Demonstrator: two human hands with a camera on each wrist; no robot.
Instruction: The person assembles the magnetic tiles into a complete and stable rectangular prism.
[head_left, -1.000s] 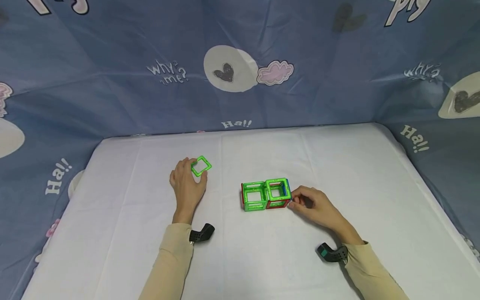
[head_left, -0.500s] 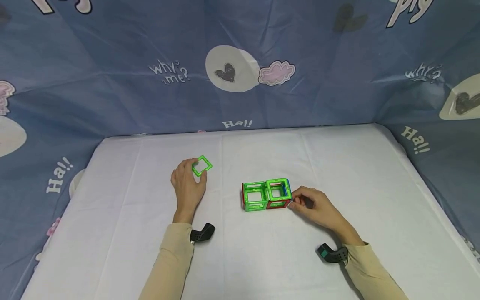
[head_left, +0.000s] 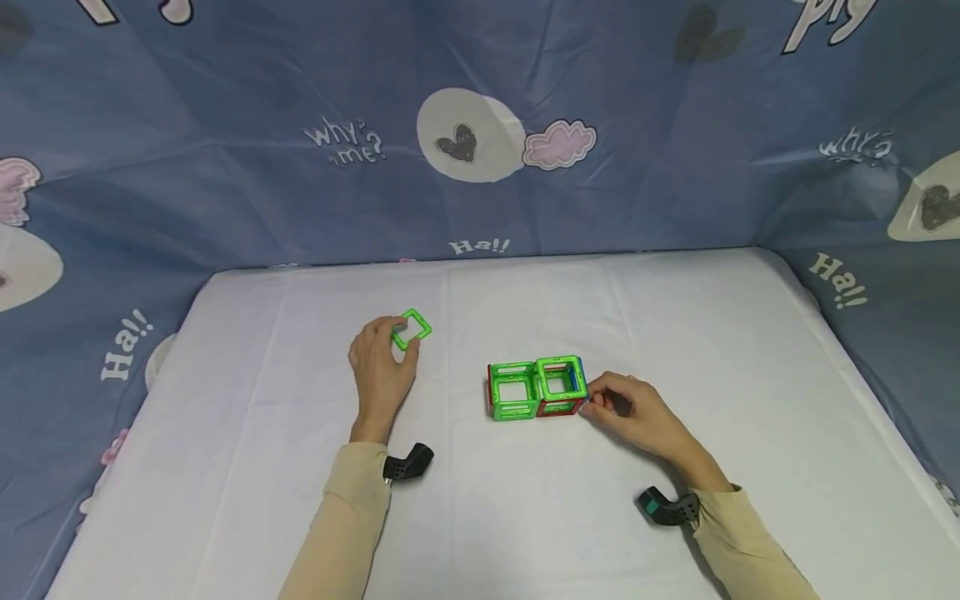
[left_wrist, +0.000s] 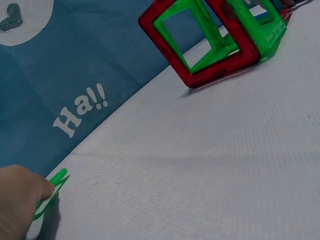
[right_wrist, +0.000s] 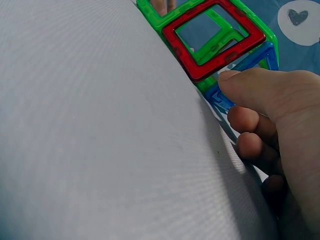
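Toward the left of the table, my left hand (head_left: 377, 375) pinches a green square magnetic tile (head_left: 422, 320) between thumb and fingers. In the left wrist view the tile (left_wrist: 59, 176) shows tilted at the fingertips, low over the cloth. Mid-table stands a magnetic-tile structure (head_left: 537, 385) of two joined open cubes, mostly green with some red and blue sides. My right hand (head_left: 641, 421) grips its right end, fingers curled. In the right wrist view the thumb lies against the blue tile (right_wrist: 253, 58), beside a red tile (right_wrist: 179, 54); that thumb and hand partly hide the blue one.
A white cloth (head_left: 480, 508) covers the table. Behind it and along both sides hangs a blue printed curtain (head_left: 637, 200). Each wrist wears a black camera, one on the left (head_left: 409, 462) and one on the right (head_left: 667, 507).
The head view has shifted slightly, so everything appears a little further right. Both hands keep their grips, and the tile and structure stay about where they were.
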